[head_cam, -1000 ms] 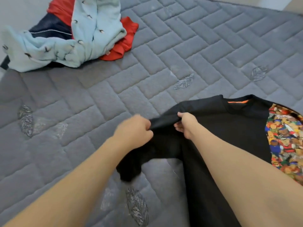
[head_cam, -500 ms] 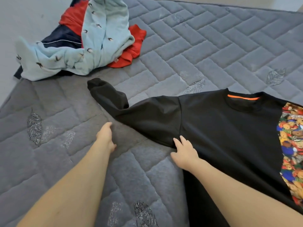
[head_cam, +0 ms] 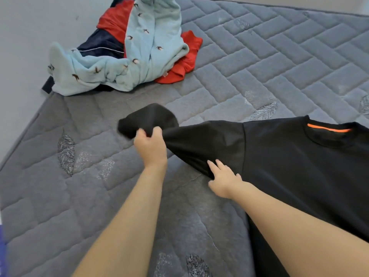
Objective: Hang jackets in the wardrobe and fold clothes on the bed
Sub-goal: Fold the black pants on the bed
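A grey quilted mattress fills the view, with a black sweatshirt spread flat on its right side. The left hand has its grip clamped on the sleeve, bunching the cuff just beyond the fingers. The right hand lies with straight fingers on the sleeve's lower edge. Well beyond both grips sits a pile of clothes.

Grey surface, purple sliver and pale band around the edges

A smooth, pale grey surface lies up and to the left of the fingers of the left hand, well apart from them; floor or wall, I cannot tell. A narrow purple strip shows far below and left of those fingers. A pale band runs far above and right of them.
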